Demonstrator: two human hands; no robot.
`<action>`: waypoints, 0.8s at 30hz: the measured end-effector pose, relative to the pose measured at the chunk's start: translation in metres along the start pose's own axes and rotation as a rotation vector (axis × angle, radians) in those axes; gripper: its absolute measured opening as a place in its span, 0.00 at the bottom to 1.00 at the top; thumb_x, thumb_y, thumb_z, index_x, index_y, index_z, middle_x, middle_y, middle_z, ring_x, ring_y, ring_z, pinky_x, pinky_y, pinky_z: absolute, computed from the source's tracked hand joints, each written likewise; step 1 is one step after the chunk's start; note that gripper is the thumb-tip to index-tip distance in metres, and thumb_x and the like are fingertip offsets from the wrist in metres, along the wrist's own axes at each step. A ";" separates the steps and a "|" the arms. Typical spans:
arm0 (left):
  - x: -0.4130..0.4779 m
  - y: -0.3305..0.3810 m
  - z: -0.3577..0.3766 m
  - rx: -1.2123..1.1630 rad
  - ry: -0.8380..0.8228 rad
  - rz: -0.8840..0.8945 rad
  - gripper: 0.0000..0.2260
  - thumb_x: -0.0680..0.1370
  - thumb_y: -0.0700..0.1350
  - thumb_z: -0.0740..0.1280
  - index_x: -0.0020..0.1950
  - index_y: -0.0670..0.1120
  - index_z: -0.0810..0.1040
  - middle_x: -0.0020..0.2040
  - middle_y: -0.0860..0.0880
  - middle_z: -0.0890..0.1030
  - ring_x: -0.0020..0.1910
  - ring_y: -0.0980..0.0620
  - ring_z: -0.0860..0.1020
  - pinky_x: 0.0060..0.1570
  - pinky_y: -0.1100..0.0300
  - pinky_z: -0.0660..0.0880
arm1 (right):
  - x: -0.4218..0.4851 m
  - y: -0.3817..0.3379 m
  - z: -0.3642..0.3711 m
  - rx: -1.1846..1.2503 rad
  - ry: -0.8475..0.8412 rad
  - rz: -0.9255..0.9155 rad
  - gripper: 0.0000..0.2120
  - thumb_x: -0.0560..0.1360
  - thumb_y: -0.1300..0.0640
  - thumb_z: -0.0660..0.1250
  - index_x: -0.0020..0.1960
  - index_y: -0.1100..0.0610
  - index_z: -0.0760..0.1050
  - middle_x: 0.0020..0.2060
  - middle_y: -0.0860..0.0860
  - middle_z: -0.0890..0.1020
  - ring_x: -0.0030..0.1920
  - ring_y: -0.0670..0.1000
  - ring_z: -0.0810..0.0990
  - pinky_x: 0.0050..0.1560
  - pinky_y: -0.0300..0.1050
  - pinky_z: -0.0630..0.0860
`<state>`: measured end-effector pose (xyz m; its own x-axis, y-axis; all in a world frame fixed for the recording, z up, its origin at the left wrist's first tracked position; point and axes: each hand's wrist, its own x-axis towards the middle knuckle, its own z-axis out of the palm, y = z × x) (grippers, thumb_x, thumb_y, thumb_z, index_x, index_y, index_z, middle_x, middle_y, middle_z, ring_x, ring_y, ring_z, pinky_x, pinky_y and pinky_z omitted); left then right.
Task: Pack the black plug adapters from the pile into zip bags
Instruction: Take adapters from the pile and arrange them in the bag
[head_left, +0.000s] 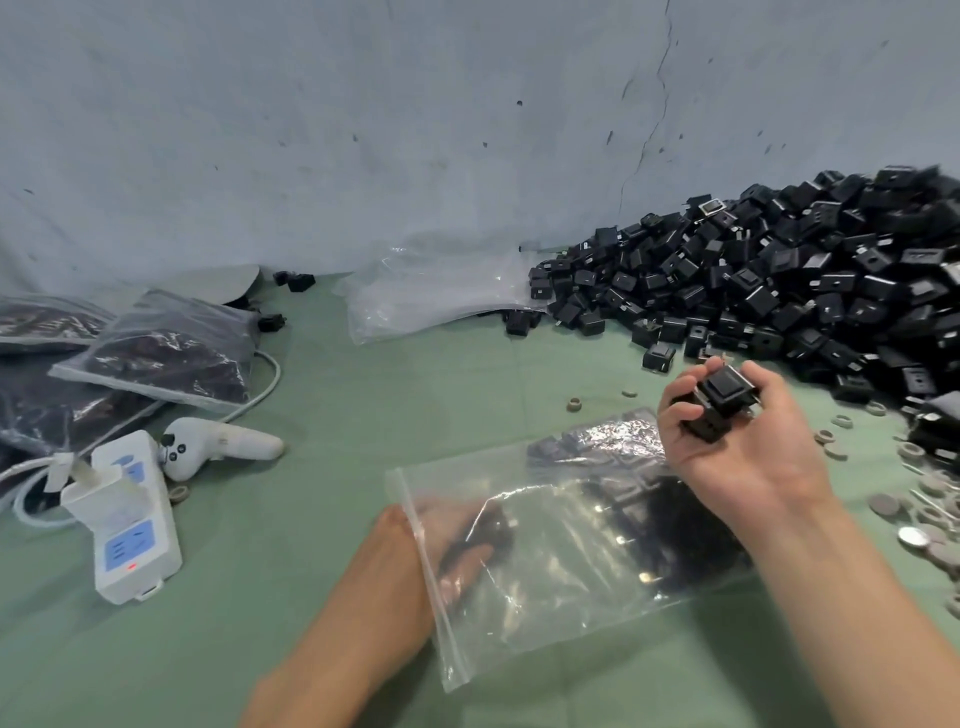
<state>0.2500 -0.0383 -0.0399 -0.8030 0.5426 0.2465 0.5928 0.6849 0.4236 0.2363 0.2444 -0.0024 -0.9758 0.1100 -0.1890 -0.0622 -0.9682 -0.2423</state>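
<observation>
Hands were both at the zip bag near the front of the green desk. Right hand was raised palm-up just above the bag's far right corner, fingers curled round a small clutch of black plug adapters – at least two, exact count unclear. Left hand was pushed in through the bag's open mouth on the left and seen only through the plastic; something dark lay by its fingers, but blur and glare hid whether they gripped it, so I cannot tell if that hand was open or closed. The bag lay flat, mouth to the left, with more adapters already inside, bunched toward its right and far end. The pile of loose adapters was heaped on the right of the desk against the grey-blue backdrop, its near edge just beyond the right hand. A stack of empty clear bags lay at the back centre, touching the pile's left edge. Filled bags were stacked at far left. Near them sat a white power strip with a plug in it and a white controller just beside it. Grey rings and discs were scattered along the right edge.
</observation>
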 end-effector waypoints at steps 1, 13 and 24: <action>0.006 0.000 0.001 0.031 -0.001 0.028 0.03 0.80 0.52 0.64 0.50 0.60 0.76 0.44 0.62 0.76 0.45 0.61 0.75 0.46 0.59 0.74 | 0.001 0.001 0.001 -0.005 0.007 0.000 0.06 0.77 0.50 0.64 0.46 0.53 0.76 0.43 0.46 0.77 0.39 0.45 0.77 0.33 0.34 0.72; 0.049 0.008 0.042 -0.241 -0.015 -0.080 0.09 0.79 0.65 0.62 0.57 0.67 0.76 0.56 0.69 0.78 0.59 0.61 0.75 0.61 0.66 0.69 | 0.005 0.001 0.005 -0.016 0.049 0.001 0.07 0.79 0.50 0.63 0.48 0.53 0.75 0.41 0.47 0.78 0.37 0.46 0.77 0.32 0.35 0.72; 0.070 0.000 0.060 -0.185 0.029 -0.094 0.18 0.78 0.59 0.63 0.65 0.56 0.72 0.59 0.62 0.71 0.61 0.57 0.73 0.56 0.77 0.63 | 0.005 -0.003 0.001 -0.025 0.056 0.024 0.08 0.79 0.50 0.63 0.47 0.53 0.76 0.41 0.48 0.78 0.37 0.47 0.77 0.32 0.36 0.72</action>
<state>0.1976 0.0288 -0.0747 -0.8574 0.4644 0.2217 0.4957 0.6298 0.5980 0.2313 0.2478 -0.0012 -0.9637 0.0994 -0.2478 -0.0326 -0.9650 -0.2600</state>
